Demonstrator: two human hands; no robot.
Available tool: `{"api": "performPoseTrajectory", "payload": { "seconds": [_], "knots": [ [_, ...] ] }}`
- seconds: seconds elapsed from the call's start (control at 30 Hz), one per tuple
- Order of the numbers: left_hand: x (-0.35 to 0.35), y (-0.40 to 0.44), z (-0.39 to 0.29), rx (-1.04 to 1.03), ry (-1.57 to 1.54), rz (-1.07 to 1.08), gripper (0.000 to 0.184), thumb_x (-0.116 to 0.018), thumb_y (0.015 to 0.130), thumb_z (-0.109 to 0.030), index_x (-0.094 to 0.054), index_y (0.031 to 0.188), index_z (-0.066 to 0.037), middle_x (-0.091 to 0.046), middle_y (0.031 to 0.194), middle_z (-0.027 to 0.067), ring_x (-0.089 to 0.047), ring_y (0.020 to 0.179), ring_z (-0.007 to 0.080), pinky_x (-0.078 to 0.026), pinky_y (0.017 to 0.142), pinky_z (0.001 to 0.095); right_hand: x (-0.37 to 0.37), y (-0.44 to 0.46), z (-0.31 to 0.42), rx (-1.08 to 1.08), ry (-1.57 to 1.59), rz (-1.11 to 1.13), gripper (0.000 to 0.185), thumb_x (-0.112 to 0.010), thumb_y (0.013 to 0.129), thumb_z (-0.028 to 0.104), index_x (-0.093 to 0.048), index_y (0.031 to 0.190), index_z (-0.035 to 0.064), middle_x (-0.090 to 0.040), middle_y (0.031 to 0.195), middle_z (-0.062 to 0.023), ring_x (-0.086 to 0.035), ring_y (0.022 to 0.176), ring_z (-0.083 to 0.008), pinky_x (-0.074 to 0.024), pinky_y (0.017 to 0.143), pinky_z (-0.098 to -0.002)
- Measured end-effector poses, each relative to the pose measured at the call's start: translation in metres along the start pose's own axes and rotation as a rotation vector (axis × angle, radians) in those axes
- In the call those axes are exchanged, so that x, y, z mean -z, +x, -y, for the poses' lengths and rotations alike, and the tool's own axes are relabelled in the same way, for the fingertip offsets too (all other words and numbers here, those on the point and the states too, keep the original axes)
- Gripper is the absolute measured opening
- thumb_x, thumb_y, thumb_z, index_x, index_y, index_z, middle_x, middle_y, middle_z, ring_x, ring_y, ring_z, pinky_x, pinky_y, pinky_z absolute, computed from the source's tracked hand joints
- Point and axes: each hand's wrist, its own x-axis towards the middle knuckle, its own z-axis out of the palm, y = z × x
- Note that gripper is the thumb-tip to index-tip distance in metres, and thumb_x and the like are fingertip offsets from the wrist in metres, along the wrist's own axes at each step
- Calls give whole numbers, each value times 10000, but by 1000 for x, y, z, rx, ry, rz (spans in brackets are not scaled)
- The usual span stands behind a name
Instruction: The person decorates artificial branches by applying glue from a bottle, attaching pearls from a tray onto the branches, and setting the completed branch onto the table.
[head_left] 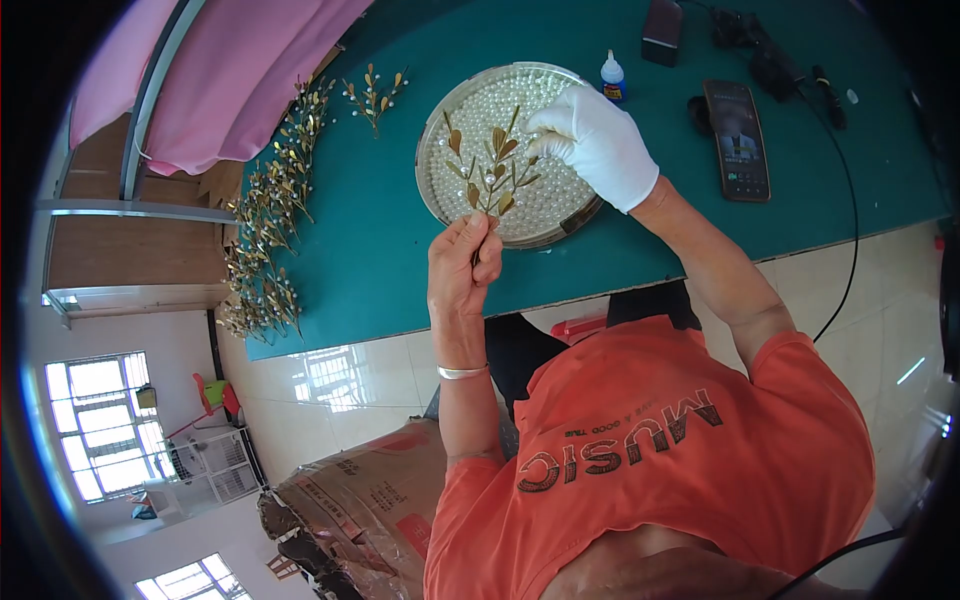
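Bare and closed, my left hand (464, 262) pinches the stem of a gold leafy sprig (492, 170) at the near rim of a round tray (541, 238) full of white pearl beads (560, 196). The sprig stands over the beads, with a few pearls among its leaves. My right hand (594, 146), in a white glove, is over the right side of the tray, fingertips bent together beside the sprig's upper right branch. Whatever its fingertips hold is too small to make out.
Finished-looking sprigs (270, 225) lie along the table's left edge, with a single sprig (375, 97) nearby. A glue bottle (612, 78) stands behind the tray. A phone (738, 142), a dark box (662, 32) and cables (850, 190) are at the right. A cardboard box (360, 500) is below.
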Motion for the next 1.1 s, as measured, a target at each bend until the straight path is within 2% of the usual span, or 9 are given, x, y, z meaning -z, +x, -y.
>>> {"api": "performPoseTrajectory", "payload": {
  "seconds": [0.4, 0.83, 0.9, 1.1],
  "knots": [
    [3, 3, 3, 29, -32, 47, 300, -616, 981, -255, -596, 971, 44, -496, 603, 16, -343, 423, 59, -246, 393, 218, -1, 2, -2, 18, -181, 102, 182, -670, 838, 271, -703, 915, 110, -616, 839, -110, -613, 841, -328, -495, 689, -451],
    [-2, 4, 3, 53, -7, 48, 292, -622, 977, -258, -597, 959, 32, -491, 594, 12, -343, 421, 59, -246, 392, 219, 0, 1, -1, 27, -162, 99, 182, -658, 849, 278, -682, 876, 100, -593, 802, -127, -607, 800, -341, -484, 666, -461],
    [-2, 4, 3, 54, -6, 44, 290, -623, 976, -256, -597, 957, 32, -491, 594, 12, -344, 422, 59, -245, 391, 218, 2, 2, 1, 12, -219, 133, 189, -700, 811, 256, -710, 941, 119, -627, 823, -96, -626, 832, -309, -501, 680, -426],
    [-2, 4, 2, 50, 5, 38, 286, -628, 973, -251, -597, 953, 32, -493, 596, 13, -347, 421, 58, -248, 390, 215, -2, 1, -1, 28, -202, 100, 199, -693, 816, 293, -715, 921, 126, -627, 806, -95, -628, 820, -307, -503, 668, -428]
  ]
}}
